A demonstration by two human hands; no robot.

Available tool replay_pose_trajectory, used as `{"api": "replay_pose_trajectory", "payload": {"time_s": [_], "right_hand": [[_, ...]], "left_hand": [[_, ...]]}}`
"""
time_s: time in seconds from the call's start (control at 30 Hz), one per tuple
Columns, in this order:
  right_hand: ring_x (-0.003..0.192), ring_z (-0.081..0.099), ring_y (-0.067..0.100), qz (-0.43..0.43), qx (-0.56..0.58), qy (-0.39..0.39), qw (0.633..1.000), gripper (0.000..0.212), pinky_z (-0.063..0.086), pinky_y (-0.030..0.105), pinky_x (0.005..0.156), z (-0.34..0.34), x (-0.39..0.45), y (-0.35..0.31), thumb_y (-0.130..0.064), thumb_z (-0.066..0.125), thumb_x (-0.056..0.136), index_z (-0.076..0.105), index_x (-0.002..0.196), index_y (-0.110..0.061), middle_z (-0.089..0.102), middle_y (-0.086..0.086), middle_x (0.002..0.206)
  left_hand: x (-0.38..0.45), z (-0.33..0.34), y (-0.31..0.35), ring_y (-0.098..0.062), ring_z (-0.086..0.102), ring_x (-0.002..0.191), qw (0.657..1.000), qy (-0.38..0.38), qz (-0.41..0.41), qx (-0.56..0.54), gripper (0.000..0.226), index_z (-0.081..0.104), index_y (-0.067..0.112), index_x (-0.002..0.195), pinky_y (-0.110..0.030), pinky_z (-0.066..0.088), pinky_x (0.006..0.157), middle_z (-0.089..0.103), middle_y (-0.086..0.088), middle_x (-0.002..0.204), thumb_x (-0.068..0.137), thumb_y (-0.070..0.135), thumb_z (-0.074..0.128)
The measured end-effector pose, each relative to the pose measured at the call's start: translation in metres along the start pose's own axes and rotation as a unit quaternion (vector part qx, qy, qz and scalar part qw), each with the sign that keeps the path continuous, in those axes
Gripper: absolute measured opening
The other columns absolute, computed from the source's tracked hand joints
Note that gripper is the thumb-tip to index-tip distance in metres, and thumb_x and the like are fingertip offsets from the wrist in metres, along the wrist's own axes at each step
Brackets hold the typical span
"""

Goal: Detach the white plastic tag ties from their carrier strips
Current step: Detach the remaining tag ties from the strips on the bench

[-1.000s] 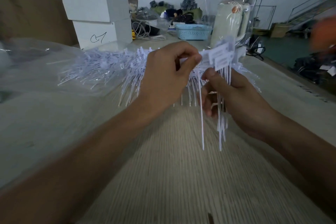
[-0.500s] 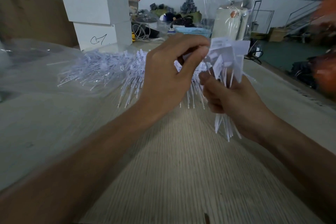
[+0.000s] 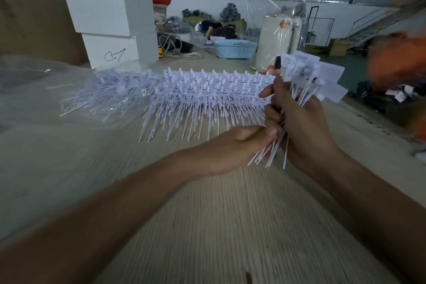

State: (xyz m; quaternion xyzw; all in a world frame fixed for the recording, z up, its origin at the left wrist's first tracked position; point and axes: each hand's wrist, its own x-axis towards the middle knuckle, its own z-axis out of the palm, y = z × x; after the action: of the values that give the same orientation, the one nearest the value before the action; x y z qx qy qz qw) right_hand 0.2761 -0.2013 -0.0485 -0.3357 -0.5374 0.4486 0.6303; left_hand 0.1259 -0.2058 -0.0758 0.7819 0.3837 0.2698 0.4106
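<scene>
My right hand (image 3: 302, 122) grips a bundle of white tag ties (image 3: 309, 80), flat tag heads fanned out at the top, thin tails sticking out below my palm. My left hand (image 3: 242, 145) sits lower, its fingertips pinching the tails of that bundle near its bottom end. Behind both hands a stack of carrier strips (image 3: 207, 92) full of ties lies on the wooden table (image 3: 207, 226), tails pointing toward me. A looser heap of ties (image 3: 108, 92) lies to its left on clear plastic.
Two stacked white boxes (image 3: 110, 27) stand at the back left. A blue basket (image 3: 234, 48) and a cream cylinder wrapped in clear film (image 3: 274, 46) stand at the back. A clear plastic sheet (image 3: 30, 90) covers the table's left side. Something orange and blurred (image 3: 396, 60) is at the right edge.
My left hand has dropped from the tag heads at the top of the bundle to its tails. My right hand has tilted the bundle to the right.
</scene>
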Motion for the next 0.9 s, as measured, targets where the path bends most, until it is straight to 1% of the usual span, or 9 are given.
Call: {"api": "replay_pose_trajectory", "payload": {"time_s": [0.1,0.17,0.27,0.37,0.47,0.57,0.7,0.8,0.9], "right_hand": [[0.041,0.028,0.011,-0.007,-0.016,0.0,1.0,0.03,0.029,0.021,0.038,0.0,0.0,0.002,-0.031,0.058,0.101,0.066,0.084,-0.009,0.032,-0.002,0.049],[0.04,0.026,0.012,-0.009,-0.014,-0.002,1.0,0.03,0.028,0.021,0.037,0.001,0.001,0.004,-0.03,0.06,0.1,0.067,0.081,-0.009,0.032,-0.002,0.048],[0.04,0.026,0.013,-0.031,-0.028,-0.012,0.999,0.032,0.027,0.021,0.037,0.005,0.0,0.008,-0.029,0.058,0.101,0.063,0.08,-0.005,0.037,-0.006,0.046],[0.039,0.027,0.013,-0.04,-0.032,-0.017,0.999,0.033,0.027,0.022,0.037,0.008,0.0,0.013,-0.027,0.056,0.103,0.062,0.079,-0.004,0.038,-0.008,0.045],[0.039,0.026,0.015,-0.034,-0.048,-0.027,0.998,0.036,0.027,0.024,0.039,0.01,-0.002,0.019,-0.026,0.055,0.103,0.065,0.072,-0.01,0.032,-0.001,0.044],[0.041,0.027,0.016,-0.036,-0.051,-0.044,0.997,0.036,0.028,0.024,0.04,0.011,-0.003,0.022,-0.027,0.054,0.104,0.066,0.075,-0.008,0.032,0.0,0.047],[0.045,0.029,0.014,-0.028,0.003,-0.08,0.996,0.037,0.03,0.023,0.039,0.012,-0.001,0.016,-0.032,0.048,0.105,0.063,0.085,-0.005,0.032,0.003,0.06],[0.048,0.034,0.011,-0.033,-0.019,-0.068,0.997,0.039,0.033,0.024,0.042,0.011,-0.003,0.015,-0.035,0.047,0.106,0.065,0.085,-0.008,0.037,0.001,0.061],[0.053,0.041,0.015,-0.059,-0.104,-0.042,0.992,0.04,0.04,0.028,0.05,0.011,-0.003,0.018,-0.036,0.05,0.104,0.068,0.081,-0.01,0.04,0.005,0.058]], "left_hand": [[0.0,0.007,0.0,0.004,0.065,0.099,0.999,-0.04,0.026,0.003,0.021,0.06,0.026,0.112,-0.021,0.05,0.091,0.069,0.018,0.103,0.099,0.041,0.057],[-0.002,0.011,-0.002,0.009,0.065,0.082,0.996,-0.032,0.063,0.06,0.02,0.061,0.02,0.112,-0.013,0.048,0.077,0.068,0.025,0.087,0.096,0.032,0.065],[-0.002,0.013,-0.003,0.009,0.052,0.052,0.991,-0.005,0.078,0.104,0.015,0.06,0.022,0.088,-0.008,0.036,0.054,0.058,0.024,0.058,0.093,0.032,0.07],[0.0,0.011,-0.006,-0.001,0.05,0.052,0.989,0.02,0.092,0.117,0.032,0.062,0.002,0.084,-0.019,0.04,0.054,0.059,-0.002,0.066,0.09,0.031,0.073],[0.001,0.006,-0.012,-0.016,0.059,0.075,0.982,0.017,0.108,0.153,0.035,0.069,-0.002,0.094,-0.032,0.051,0.073,0.061,-0.018,0.091,0.086,0.031,0.077],[-0.001,0.001,-0.015,-0.014,0.062,0.09,0.982,0.006,0.115,0.148,0.035,0.074,0.01,0.106,-0.03,0.051,0.083,0.064,-0.012,0.104,0.081,0.034,0.081],[0.001,0.004,-0.016,-0.02,0.062,0.076,0.989,0.021,0.099,0.109,0.039,0.071,0.001,0.097,-0.039,0.052,0.072,0.066,-0.014,0.09,0.08,0.034,0.082],[0.005,0.007,-0.015,0.001,0.043,0.049,0.992,0.022,0.085,0.09,0.031,0.059,0.015,0.07,-0.019,0.036,0.051,0.05,0.015,0.054,0.087,0.035,0.074],[0.007,0.004,-0.015,0.004,0.044,0.043,0.99,0.041,0.076,0.108,0.032,0.055,0.03,0.064,-0.008,0.029,0.046,0.048,0.02,0.046,0.091,0.027,0.072]]}}
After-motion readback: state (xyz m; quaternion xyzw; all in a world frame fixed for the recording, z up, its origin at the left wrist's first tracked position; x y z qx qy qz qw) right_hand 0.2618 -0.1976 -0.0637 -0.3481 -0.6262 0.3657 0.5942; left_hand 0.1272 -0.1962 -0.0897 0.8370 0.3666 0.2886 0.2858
